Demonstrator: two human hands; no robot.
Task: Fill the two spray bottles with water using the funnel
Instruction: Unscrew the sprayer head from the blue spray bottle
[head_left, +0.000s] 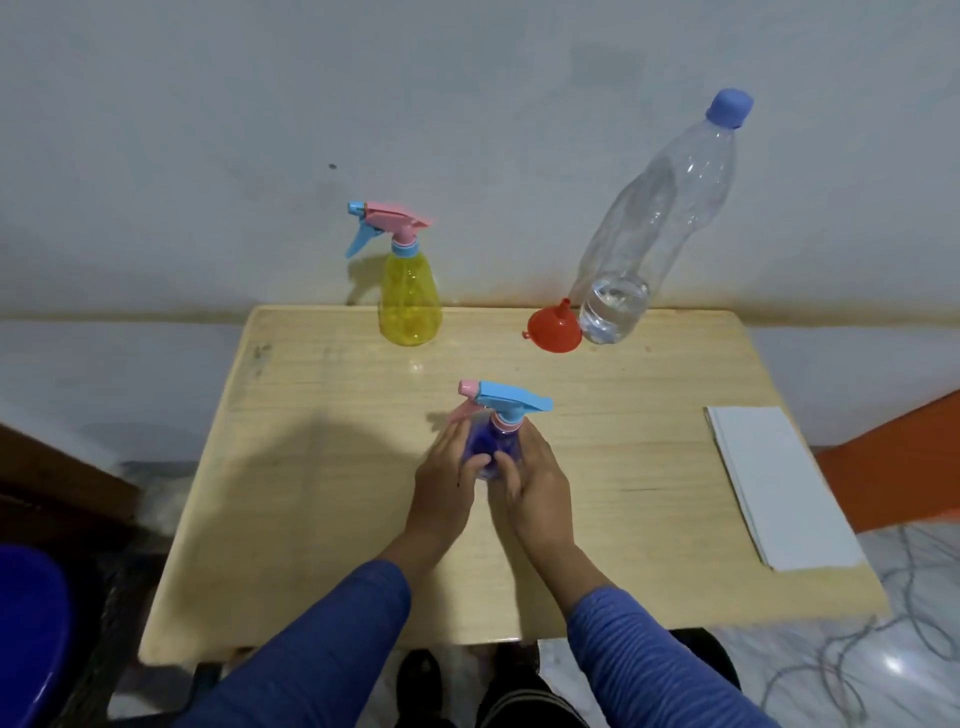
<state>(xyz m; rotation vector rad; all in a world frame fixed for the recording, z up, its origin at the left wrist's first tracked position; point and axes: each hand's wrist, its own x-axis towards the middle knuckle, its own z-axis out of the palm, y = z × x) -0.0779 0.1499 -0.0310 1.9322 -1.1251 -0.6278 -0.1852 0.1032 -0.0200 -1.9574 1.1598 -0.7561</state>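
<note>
Blue see-through plastic spray bottle (488, 447) with a light blue and pink trigger top stands upright near the middle of the pale wooden tabletop (311, 467). Both hands are wrapped around its round body. The left hand (447, 480) curls in from the left and the right hand (535, 480) curls in from the right, with the fingers bent and touching the plastic. The trigger top is on, so it has to come off before any water can go in. I think that is the next step.

What could go wrong? The small bottle is light, and I cannot tell if there is water in it. If the hands twist the top too hard, the bottle could slip or tip. The trigger top has a tube inside, and it may drip when it comes out.

The small red plastic funnel (553, 330) lies upside down at the back of the tabletop, touching the tall clear plastic water bottle (644, 228) with a blue cap. That bottle has only a little water at the bottom. A quick reach for the funnel could knock it over. The water may not be enough for two spray bottles.

The yellow see-through spray bottle (410, 296) with a pink and blue top stands at the back left, well apart from the blue one. A stack of white paper (779, 483) lies on the right side and could get wet if water spills. Nothing blocks the way to the funnel.
</note>
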